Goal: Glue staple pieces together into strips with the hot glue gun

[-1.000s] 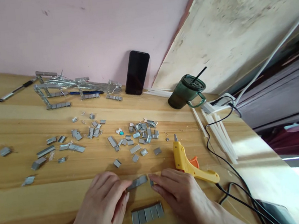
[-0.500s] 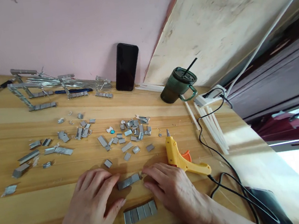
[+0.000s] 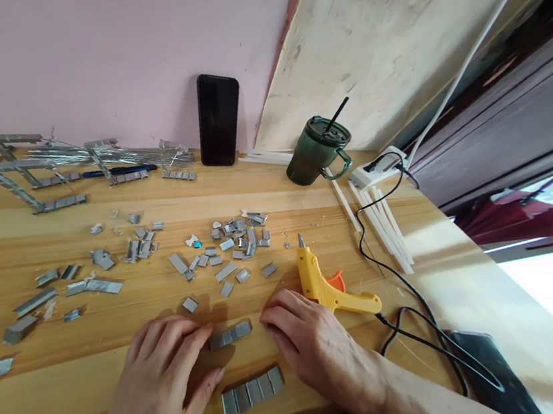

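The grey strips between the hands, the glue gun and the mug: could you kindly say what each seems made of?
Grey strips: probably metal, dull silvery with some sheen. Glue gun: likely plastic, smooth and opaque yellow. Mug: glass or plastic, glossy highlights, green tint looking translucent.

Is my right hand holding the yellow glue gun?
No, the yellow glue gun lies on the table beside your right hand, its handle ungripped.
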Demonstrator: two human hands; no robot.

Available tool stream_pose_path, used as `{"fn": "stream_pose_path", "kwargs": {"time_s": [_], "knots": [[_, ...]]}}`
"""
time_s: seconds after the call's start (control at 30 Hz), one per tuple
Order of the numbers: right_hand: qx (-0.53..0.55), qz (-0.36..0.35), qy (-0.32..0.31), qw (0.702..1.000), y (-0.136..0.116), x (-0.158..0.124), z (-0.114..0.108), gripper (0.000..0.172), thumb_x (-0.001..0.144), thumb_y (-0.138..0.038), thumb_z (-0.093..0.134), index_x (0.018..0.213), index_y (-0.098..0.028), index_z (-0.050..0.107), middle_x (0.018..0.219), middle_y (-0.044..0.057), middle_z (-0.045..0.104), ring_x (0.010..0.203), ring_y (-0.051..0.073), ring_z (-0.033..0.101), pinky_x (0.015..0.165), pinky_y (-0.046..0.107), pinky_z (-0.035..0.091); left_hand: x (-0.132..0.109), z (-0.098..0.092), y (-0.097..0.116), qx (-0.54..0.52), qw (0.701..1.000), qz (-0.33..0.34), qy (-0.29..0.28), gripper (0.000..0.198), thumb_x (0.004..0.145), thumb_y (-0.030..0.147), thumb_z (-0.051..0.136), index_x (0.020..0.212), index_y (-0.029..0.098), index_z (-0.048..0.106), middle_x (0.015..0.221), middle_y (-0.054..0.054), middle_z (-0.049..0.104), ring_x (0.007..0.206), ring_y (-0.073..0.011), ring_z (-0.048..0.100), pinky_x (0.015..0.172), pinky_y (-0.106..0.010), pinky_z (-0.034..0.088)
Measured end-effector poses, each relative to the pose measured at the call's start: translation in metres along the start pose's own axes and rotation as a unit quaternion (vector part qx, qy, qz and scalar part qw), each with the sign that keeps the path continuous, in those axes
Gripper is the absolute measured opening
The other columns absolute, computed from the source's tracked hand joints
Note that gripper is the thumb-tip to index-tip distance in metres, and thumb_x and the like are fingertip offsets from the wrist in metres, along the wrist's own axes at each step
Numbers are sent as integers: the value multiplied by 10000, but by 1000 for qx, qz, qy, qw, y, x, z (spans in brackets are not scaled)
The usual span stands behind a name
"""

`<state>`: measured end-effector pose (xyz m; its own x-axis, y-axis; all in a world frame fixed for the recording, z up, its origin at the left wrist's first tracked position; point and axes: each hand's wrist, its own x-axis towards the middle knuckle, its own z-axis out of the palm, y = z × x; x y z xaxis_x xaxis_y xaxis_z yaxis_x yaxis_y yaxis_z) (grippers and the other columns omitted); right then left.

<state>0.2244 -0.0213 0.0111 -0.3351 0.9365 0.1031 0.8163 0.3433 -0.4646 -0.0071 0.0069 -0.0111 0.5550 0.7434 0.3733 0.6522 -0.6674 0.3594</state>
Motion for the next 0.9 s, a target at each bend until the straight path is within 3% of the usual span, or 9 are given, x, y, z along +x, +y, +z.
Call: {"fn": "stream_pose_path", "kwargs": {"time_s": [0.33, 0.5, 0.63, 0.8, 0.9], "knots": [[-43, 13, -18, 999, 1, -1, -5, 156, 828, -65, 550, 918, -170, 622, 856, 53, 620, 781, 193, 585, 670, 295, 498, 3, -8, 2, 44, 998, 13, -35, 265, 850, 445, 548, 973, 231, 642, 896, -46, 673, 795, -258, 608, 705, -418, 460], [-58, 3, -25, 998, 3, 0, -6, 117, 827, -77, 574, 771, -164, 627, 793, 46, 609, 712, 178, 569, 620, 279, 480, 18, -10, 8, 73, 993, 22, -88, 214, 790, 311, 604, 959, 194, 664, 862, -63, 682, 795, -289, 615, 713, -443, 456], [-14, 12, -14, 1000, 2, 1, -7, 108, 848, -92, 555, 817, -158, 635, 796, 41, 620, 723, 169, 580, 651, 272, 493, 30, -2, 14, 73, 989, 22, -126, 109, 789, 244, 597, 873, 205, 655, 835, -64, 662, 804, -292, 597, 748, -462, 442], [-27, 12, -18, 999, 2, 0, -5, 162, 883, -86, 501, 905, -166, 641, 836, 50, 613, 770, 173, 584, 686, 268, 503, 35, 4, 15, 52, 991, -1, -127, 129, 834, 193, 518, 747, 217, 610, 749, -35, 611, 754, -264, 561, 726, -437, 428], [-37, 16, -11, 999, 4, 0, -3, 191, 885, -71, 478, 935, -169, 634, 843, 56, 611, 768, 174, 581, 671, 266, 500, 35, 0, 11, -27, 992, -38, -115, 124, 830, 264, 542, 730, 227, 606, 736, -21, 612, 732, -248, 575, 691, -400, 454]]}}
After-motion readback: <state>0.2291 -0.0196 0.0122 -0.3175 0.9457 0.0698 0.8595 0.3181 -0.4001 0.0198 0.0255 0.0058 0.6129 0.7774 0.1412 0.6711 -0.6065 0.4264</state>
